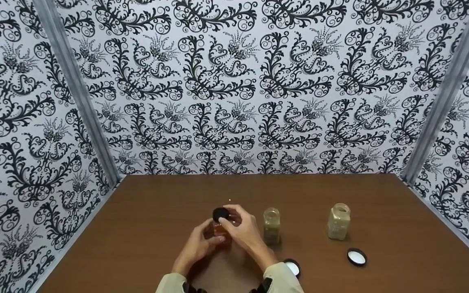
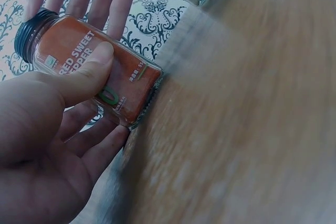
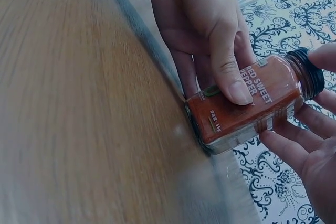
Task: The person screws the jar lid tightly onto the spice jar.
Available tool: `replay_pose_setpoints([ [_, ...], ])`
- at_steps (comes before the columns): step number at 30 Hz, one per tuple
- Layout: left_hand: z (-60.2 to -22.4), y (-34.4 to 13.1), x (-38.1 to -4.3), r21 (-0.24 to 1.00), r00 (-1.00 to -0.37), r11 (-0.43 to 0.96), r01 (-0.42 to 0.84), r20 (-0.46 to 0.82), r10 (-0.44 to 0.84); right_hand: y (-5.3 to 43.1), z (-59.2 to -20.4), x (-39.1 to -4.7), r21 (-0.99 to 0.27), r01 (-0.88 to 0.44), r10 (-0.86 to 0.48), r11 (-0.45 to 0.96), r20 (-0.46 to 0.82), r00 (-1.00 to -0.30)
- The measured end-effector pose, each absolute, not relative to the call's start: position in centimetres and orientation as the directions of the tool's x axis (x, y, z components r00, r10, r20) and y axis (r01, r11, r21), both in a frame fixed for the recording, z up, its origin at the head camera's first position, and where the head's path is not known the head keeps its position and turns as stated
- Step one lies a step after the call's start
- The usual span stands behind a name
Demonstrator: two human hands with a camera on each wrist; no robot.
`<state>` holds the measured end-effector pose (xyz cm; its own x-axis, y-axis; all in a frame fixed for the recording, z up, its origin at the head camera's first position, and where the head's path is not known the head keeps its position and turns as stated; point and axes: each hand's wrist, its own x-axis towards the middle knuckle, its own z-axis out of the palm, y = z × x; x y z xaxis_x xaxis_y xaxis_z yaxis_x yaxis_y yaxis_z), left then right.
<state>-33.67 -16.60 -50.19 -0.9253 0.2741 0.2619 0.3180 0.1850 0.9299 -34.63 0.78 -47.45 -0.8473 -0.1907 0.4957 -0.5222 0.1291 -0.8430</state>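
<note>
A glass jar of red sweet pepper [image 2: 89, 59] is upright at the table in the head view, full of orange-red powder. My left hand [image 1: 198, 243] grips the jar's body, its thumb lying across the label. At the top, the black cap [image 3: 311, 73] sits on the jar's neck. My right hand [image 1: 247, 231] pinches that cap, with the thumb on one side and fingertips on the other. In the right wrist view, other fingers of the right hand [image 3: 320, 156] extend beside the jar's glass.
Right of my hands stands an uncapped jar with greenish powder [image 1: 272, 228]. Farther right is another uncapped jar with pale powder [image 1: 338, 223]. One black lid [image 1: 356, 257] lies white side up before it; another lid [image 1: 292, 267] lies by my right sleeve. Patterned walls [image 1: 234, 81] border the brown table [image 1: 136, 228].
</note>
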Motion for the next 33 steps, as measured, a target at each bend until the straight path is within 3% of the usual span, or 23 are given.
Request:
replay_pose_setpoints([
  [33,-50.38,-16.7,-33.77,0.92,-0.916,0.199,0.339,0.275,0.291,0.76,-47.24,-34.67,-0.854,-0.477,-0.191,0.206,0.443,-0.876],
])
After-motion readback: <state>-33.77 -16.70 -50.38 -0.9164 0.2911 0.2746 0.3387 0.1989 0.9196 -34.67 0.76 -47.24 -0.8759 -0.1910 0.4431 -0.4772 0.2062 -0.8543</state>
